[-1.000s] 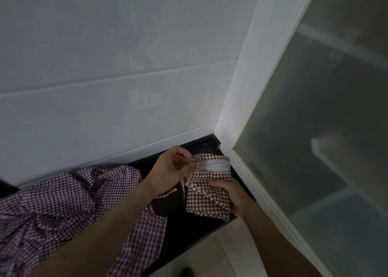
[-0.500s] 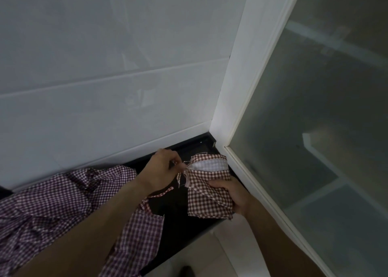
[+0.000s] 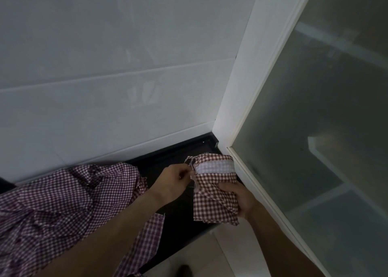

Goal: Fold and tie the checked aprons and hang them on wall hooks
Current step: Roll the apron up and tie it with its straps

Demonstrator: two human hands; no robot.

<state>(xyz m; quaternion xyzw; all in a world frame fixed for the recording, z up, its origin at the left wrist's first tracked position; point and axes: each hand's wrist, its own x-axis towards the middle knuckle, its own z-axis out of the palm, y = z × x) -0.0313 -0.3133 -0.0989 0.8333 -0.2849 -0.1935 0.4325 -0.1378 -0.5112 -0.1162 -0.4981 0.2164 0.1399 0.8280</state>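
My right hand (image 3: 237,199) clutches the folded apron (image 3: 214,195); my left hand (image 3: 174,182) pinches its tie (image 3: 192,171). If that thin tie slips, I reckon the bundle unfolds.

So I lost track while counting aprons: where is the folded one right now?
In the head view the folded apron sits lower right of centre, gripped by the right hand, over the dark counter beside the glass door; the left hand pinches its left edge.
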